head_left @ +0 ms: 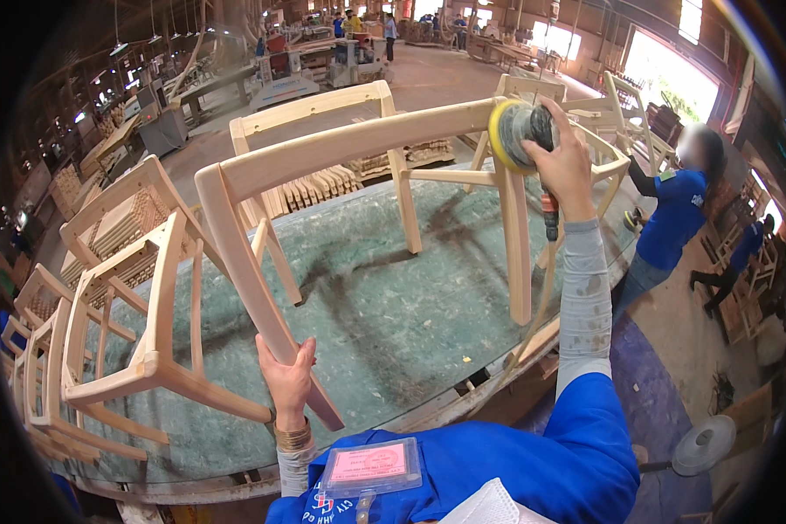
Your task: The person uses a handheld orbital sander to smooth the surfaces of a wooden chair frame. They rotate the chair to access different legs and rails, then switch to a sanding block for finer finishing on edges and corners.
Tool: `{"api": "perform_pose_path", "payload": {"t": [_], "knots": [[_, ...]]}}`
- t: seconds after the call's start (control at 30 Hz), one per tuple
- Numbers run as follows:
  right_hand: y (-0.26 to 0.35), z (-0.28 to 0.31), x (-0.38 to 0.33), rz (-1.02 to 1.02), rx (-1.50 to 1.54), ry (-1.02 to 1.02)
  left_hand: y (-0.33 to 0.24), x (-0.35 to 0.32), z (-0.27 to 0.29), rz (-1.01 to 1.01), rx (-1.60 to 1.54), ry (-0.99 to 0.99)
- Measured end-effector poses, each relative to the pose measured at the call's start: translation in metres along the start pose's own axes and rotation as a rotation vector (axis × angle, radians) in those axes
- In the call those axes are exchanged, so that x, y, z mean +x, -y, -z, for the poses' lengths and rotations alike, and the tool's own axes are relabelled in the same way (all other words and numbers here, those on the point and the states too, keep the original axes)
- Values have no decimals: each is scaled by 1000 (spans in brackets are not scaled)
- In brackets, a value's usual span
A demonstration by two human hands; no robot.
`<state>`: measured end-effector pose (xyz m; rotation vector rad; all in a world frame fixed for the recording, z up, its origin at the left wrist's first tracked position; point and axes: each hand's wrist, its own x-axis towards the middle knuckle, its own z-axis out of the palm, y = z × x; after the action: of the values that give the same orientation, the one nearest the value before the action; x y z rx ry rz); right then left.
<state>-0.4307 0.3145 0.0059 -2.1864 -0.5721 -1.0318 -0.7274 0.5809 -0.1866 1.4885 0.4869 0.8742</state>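
On the green-topped counter stands a pale unfinished wooden chair frame; the left hand is raised, fingers closed around one slanted leg; the right hand, arm outstretched, grips a round yellow-padded power sander pressed against the frame's curved top rail.

Head-worn fisheye view, looking down and forward, close over green workbench

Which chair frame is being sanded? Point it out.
The pale frame lying across the green table: left hand grips its leg, right hand presses the yellow-padded sander on its rail.
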Motion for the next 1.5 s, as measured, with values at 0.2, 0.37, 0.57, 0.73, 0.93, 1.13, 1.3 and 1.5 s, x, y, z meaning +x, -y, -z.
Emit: {"api": "perform_pose_path", "payload": {"t": [0.2, 0.37, 0.57, 0.73, 0.93, 1.13, 1.3, 1.5], "knots": [[-4, 0, -8, 0, -46, -24, 1, -2, 0, -14, -18, 24], [-6, 7, -21, -69, 2, 60, 2, 0, 3, -7, -2, 6], [-3, 3, -2, 60, -24, -82, 2, -1, -1, -20, -15, 29], [-13, 13, -30, 149, -50, -6, -1, 1, 2, -17, -10, 18], [-3, -4, -1, 98, -31, -143, 0, 1, 1, -23, -13, 27], [-4, -4, 33, -15, -89, -176, 1, -1, 3, -17, -11, 13], [-6, -11, 38, 129, -154, -256, 2, -3, 3, -2, -44, 31], [9, -13, 51, 140, -229, -288, 4, -4, 5, -11, -42, 29]]}}
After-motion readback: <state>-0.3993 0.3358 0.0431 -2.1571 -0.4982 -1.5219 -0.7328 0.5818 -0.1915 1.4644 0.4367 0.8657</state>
